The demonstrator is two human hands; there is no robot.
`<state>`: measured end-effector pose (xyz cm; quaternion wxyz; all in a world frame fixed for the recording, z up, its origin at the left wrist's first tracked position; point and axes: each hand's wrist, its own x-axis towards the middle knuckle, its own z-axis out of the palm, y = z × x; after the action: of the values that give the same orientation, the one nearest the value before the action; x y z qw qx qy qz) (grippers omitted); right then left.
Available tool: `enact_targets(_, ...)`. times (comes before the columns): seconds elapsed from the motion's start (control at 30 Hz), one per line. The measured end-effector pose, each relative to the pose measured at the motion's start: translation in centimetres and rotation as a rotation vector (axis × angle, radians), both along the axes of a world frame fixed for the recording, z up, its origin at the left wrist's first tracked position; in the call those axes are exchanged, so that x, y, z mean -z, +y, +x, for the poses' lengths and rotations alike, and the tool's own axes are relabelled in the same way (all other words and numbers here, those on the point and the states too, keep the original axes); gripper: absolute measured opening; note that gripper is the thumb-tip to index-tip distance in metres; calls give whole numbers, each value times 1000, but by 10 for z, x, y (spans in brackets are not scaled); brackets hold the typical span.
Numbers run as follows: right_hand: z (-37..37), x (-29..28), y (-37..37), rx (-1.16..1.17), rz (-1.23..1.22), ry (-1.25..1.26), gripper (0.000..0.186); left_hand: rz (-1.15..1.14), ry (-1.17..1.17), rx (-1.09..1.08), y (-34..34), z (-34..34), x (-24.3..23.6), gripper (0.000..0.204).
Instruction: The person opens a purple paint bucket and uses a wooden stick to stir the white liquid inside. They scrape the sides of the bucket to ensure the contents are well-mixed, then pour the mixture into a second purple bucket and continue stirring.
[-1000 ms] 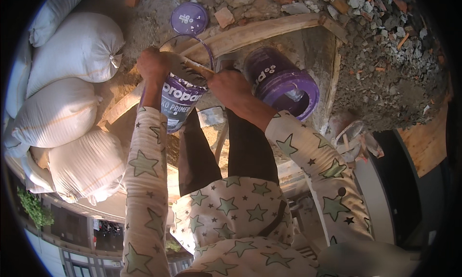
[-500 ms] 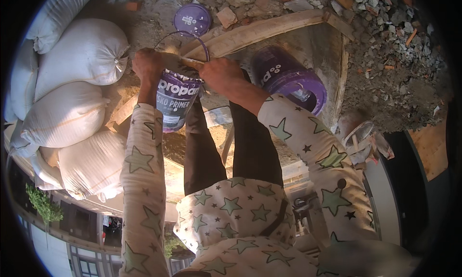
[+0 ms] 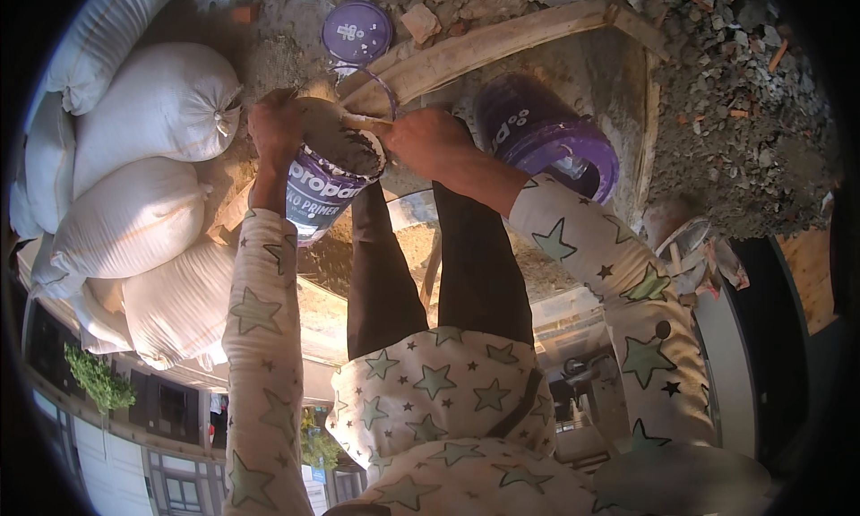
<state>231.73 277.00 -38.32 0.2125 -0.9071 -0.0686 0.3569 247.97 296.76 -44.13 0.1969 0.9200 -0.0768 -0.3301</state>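
A purple bucket point(image 3: 313, 202) hangs or stands tilted between my arms, its mouth turned partly up and grey mortar-like mix point(image 3: 331, 140) showing inside its crusted rim. My left hand point(image 3: 275, 131) is closed at the left side of the rim; its fingertips are hidden. At the right of the mouth, my right hand point(image 3: 425, 140) is closed around the end of a wooden-handled tool point(image 3: 365, 122). The tool's other end meets the grey mix and cannot be made out. The purple bail point(image 3: 391, 90) arcs up behind the tool.
Filled white sacks point(image 3: 152, 104) are piled at the left. A second purple bucket point(image 3: 537, 140) lies on its side at the right, beside wooden boards point(image 3: 502, 46). A purple lid point(image 3: 356, 32) lies farther off. Rubble point(image 3: 735, 113) heaps up at the far right.
The bucket's mouth has tipped into view, so the grey mix now shows. My right hand has shifted slightly right and down with the tool; the left stays by the rim.
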Motion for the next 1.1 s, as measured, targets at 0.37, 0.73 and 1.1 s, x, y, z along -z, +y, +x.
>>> enact_targets(0.37,5,-7,46,75,66,98,16,0,61,131,-13,-1,-8,30)
enact_targets(0.73,-68,20,34,217,175,122,35,38,33,373,-21,-116,6,31)
enact_targets(1.1,-70,32,67,431,368,-21,73,-134,-57,477,16,-123,8,38)
